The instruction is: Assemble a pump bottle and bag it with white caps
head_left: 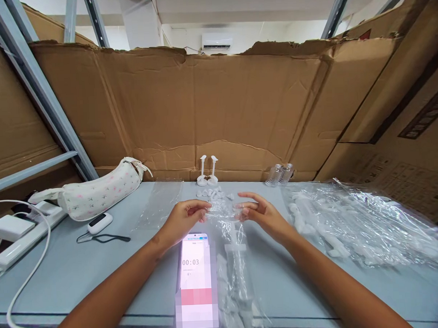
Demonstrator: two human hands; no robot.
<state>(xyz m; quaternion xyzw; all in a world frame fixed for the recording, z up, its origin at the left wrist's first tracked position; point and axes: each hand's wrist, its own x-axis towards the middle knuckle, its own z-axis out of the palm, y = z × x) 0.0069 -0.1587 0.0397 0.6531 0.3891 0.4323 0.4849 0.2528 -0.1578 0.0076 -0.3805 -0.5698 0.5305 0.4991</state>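
Both hands pinch the clear bag's mouth, left hand [183,219] and right hand [261,215] closed on the clear plastic bag [233,260] (white parts inside), opening step; next needs a gentle pull apart.

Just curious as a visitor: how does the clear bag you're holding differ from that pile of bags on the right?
The clear bag is a single one, pinched at its top by the left hand and right hand; the pile of bags is many, untouched. The held bag lies in front of the person beside the phone; the pile spreads across the table to the right. Both are transparent plastic holding white parts.
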